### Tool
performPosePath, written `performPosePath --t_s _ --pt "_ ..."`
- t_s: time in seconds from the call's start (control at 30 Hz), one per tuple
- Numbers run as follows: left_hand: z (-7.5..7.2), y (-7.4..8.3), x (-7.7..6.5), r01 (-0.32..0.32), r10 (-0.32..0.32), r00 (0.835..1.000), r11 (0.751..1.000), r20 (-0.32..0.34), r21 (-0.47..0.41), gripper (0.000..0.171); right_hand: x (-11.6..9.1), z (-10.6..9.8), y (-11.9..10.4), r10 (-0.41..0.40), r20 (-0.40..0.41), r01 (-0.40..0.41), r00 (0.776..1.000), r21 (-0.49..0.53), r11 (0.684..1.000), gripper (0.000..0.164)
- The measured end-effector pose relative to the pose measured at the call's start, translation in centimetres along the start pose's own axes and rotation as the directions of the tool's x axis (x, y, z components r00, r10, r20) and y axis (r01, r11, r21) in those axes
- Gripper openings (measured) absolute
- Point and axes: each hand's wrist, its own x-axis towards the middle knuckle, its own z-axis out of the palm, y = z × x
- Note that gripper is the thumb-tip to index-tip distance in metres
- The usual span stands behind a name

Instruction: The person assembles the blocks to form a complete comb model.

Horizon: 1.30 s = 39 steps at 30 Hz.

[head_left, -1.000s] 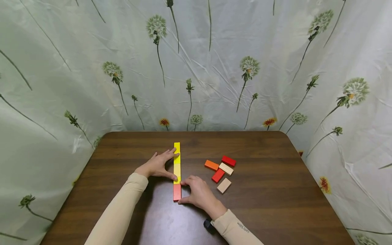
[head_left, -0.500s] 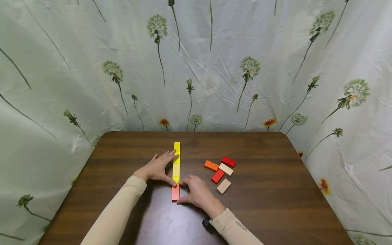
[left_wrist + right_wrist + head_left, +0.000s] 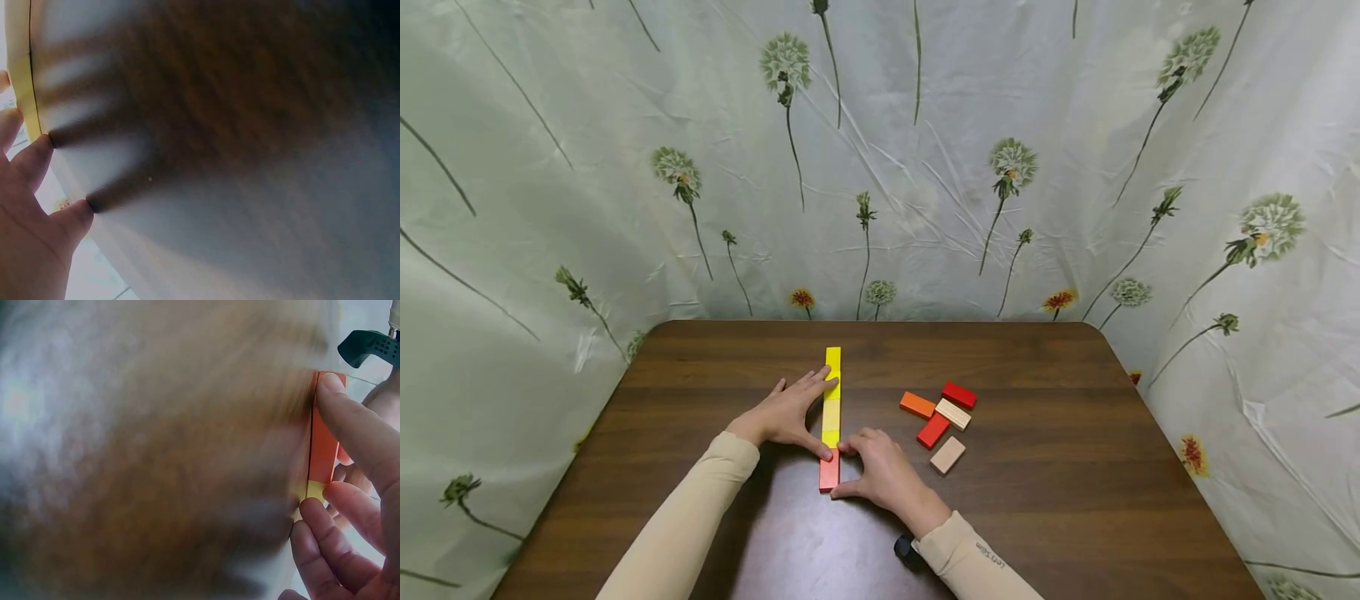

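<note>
A straight row of rectangular blocks runs away from me on the table. At its far end are yellow blocks [image 3: 833, 356], then a paler yellow block [image 3: 831, 414], and the near end is a light red block [image 3: 829, 472]. My left hand [image 3: 784, 412] lies along the row's left side with fingers spread. Its fingertips touch the yellow blocks and the thumb reaches the joint at the red block. On the right side, my right hand [image 3: 886, 473] touches the red block with its thumb near the near corner, its index finger by the yellow joint [image 3: 316, 489].
Right of the row lie several loose blocks: an orange block [image 3: 917, 405], a dark red block [image 3: 959, 395], another red block [image 3: 933, 431], a striped wooden block [image 3: 953, 414] and a plain wooden block [image 3: 947, 456]. A flowered curtain [image 3: 925, 250] hangs behind the brown table [image 3: 1037, 500].
The near part of the row has shifted slightly left, the red block most. My left thumb has moved nearer to me, toward the red block; the right hand has followed slightly left.
</note>
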Motion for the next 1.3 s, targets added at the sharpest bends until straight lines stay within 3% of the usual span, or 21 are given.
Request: performPosePath --t_s 0.47,0.87,1.03,1.17,1.3 --pt "0.2 0.2 -0.4 -0.001 0.001 1.000 1.000 0.024 0.020 0.135 -0.4 0.0 -0.1 -0.005 -0.012 0.005 1.000 0.030 1.000 0.060" --pt "-0.2 0.2 -0.1 0.002 -0.002 1.000 1.000 0.018 0.009 0.133 0.3 -2.5 0.6 0.000 0.156 0.004 0.988 -0.022 1.000 0.051" --pt "-0.2 0.0 0.1 0.004 -0.004 1.000 1.000 0.015 -0.006 0.134 0.4 -4.3 2.6 0.001 0.119 -0.001 0.993 0.004 1.000 0.048" --pt "-0.2 -0.1 0.3 0.015 -0.015 0.999 1.000 0.028 -0.011 0.134 0.7 -6.2 4.6 0.045 0.052 -0.045 0.998 0.017 0.999 0.046" --pt "-0.1 -0.3 0.2 0.017 -0.016 1.000 1.000 0.022 -0.023 0.134 1.0 -7.7 6.2 0.122 -0.017 -0.122 0.992 -0.036 0.992 0.042"
